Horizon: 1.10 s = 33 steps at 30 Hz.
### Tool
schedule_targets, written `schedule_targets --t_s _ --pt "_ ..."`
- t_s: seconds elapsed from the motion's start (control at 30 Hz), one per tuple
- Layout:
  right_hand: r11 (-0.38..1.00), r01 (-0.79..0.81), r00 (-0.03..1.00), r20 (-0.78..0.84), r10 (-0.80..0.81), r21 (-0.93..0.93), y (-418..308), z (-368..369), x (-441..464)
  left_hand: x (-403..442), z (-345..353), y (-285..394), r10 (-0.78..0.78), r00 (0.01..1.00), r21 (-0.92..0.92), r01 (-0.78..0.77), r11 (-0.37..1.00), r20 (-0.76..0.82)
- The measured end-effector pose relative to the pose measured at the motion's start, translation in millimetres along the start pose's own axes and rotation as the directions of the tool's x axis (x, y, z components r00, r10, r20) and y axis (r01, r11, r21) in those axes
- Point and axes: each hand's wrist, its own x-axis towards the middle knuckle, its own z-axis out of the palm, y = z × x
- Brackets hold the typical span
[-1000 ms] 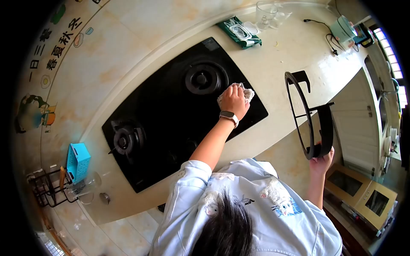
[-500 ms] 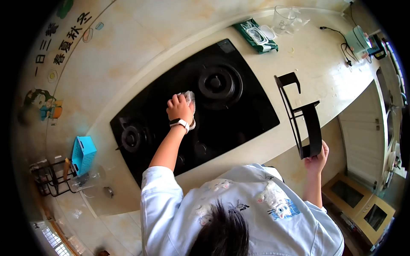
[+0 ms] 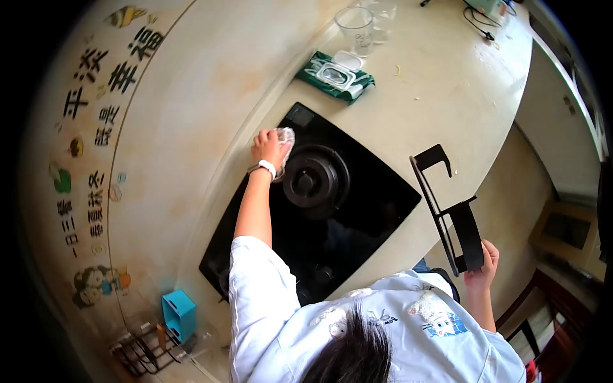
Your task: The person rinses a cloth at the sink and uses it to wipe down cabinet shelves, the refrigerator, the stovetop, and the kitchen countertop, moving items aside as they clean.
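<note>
My left hand (image 3: 271, 148), with a watch on its wrist, is closed over a crumpled white wipe (image 3: 285, 138). It presses the wipe on the black glass gas stove (image 3: 377, 185), near the back edge and beside the round burner (image 3: 306, 182). My right hand (image 3: 484, 265) grips the lower end of a black rack (image 3: 469, 236) with a curved band and a hooked top. That rack is held up in the air, off the counter's front edge. My right fingers are partly hidden behind it.
Behind the stove's right end lie a green wet-wipe pack (image 3: 335, 76) with its lid up and a clear plastic cup (image 3: 355, 30). Black cables (image 3: 479, 22) are farther right on the counter (image 3: 421, 76). A blue basket (image 3: 179, 315) and a wire rack (image 3: 145, 350) are at lower left.
My left hand has slid the wipe from the middle of the stove toward its back right, behind the burner. The camera view has turned and shifted; my right hand still holds the black rack.
</note>
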Motion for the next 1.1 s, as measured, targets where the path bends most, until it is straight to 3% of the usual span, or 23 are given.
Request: schedule_targets --t_s 0.03,0.1,0.17,0.27,0.37,0.43,0.57,0.63,0.67,0.7,0.73,0.83,0.9,0.97,1.0,1.03,1.07,1.1 --pt "1.0 0.01 1.0 -0.019 -0.01 0.003 -2.9 7.1 1.4 17.6 0.4 17.5 0.063 0.998 -0.024 -0.063 0.998 0.01" --pt "0.986 -0.002 0.943 -0.327 -0.054 -0.168 -10.1 22.1 0.1 42.4 -4.8 65.0 0.221 0.972 -0.012 -0.221 0.975 0.086" --pt "0.979 -0.011 0.927 -0.37 -0.066 -0.202 -13.6 23.3 0.1 44.4 -8.5 111.3 0.29 0.949 0.0 -0.292 0.956 0.127" --pt "0.986 0.073 0.951 -0.289 -0.114 -0.147 -16.1 17.0 7.1 17.5 -9.5 166.3 0.242 0.964 0.011 -0.245 0.97 0.108" --pt "0.993 0.083 0.98 -0.173 -0.095 -0.08 -18.6 10.0 12.8 -36.5 -14.3 217.4 0.113 0.993 -0.031 -0.113 0.993 0.028" --pt "0.992 0.115 0.989 -0.089 -0.119 -0.053 -17.2 5.2 18.5 -81.6 -22.8 248.6 0.009 0.998 -0.078 -0.004 0.997 0.061" --pt "0.992 0.105 0.993 -0.047 -0.109 -0.072 -24.6 28.4 25.4 -138.0 -10.8 248.7 0.133 0.975 -0.144 -0.16 0.977 -0.179" --pt "0.991 0.092 0.995 -0.034 -0.096 -0.098 -22.5 29.6 22.8 -121.0 -8.6 245.1 0.026 0.998 -0.15 -0.036 0.988 -0.065" --pt "0.996 0.063 0.993 -0.099 -0.069 -0.071 -16.6 24.5 21.4 -109.7 -8.3 244.0 -0.006 0.995 -0.106 -0.005 0.994 -0.102" --pt "0.998 0.037 0.987 -0.158 -0.043 -0.045 -12.0 18.8 22.2 -91.7 -5.0 240.1 -0.066 0.998 -0.144 0.064 0.987 -0.008" --pt "0.999 0.043 0.999 -0.032 -0.043 -0.008 -8.2 12.3 21.1 -72.3 -3.9 236.8 -0.105 0.994 -0.145 0.099 0.984 -0.036" --pt "0.989 0.077 0.972 -0.212 -0.104 -0.13 -6.3 50.5 6.8 -25.0 14.3 229.1 -0.235 0.957 -0.081 0.224 0.971 -0.172" --pt "0.996 -0.03 0.999 -0.048 0.026 -0.086 -11.1 47.0 -4.8 -23.2 9.3 232.5 -0.26 0.948 -0.061 0.253 0.966 -0.186" --pt "0.994 -0.065 0.997 -0.047 0.061 -0.087 -10.3 52.6 -7.7 -42.2 -11.1 231.1 -0.059 0.997 -0.088 0.055 0.995 -0.052" --pt "0.993 -0.036 0.998 -0.05 0.031 -0.111 -3.2 53.4 -4.5 -53.2 3.1 228.2 0.027 0.998 -0.027 -0.029 0.999 -0.056" --pt "0.991 -0.01 0.999 -0.054 0.003 -0.132 1.3 55.2 -2.6 -78.1 -20.8 228.9 0.107 0.992 -0.135 -0.116 0.984 -0.073" --pt "0.981 0.025 0.999 0.041 -0.017 -0.194 -4.0 62.4 1.9 -94.1 18.1 228.5 0.01 0.999 -0.247 -0.018 0.969 -0.033" --pt "0.977 0.057 0.993 0.112 -0.034 -0.206 3.3 58.9 10.6 -112.4 30.0 222.3 0.199 0.98 -0.134 -0.199 0.971 -0.013"
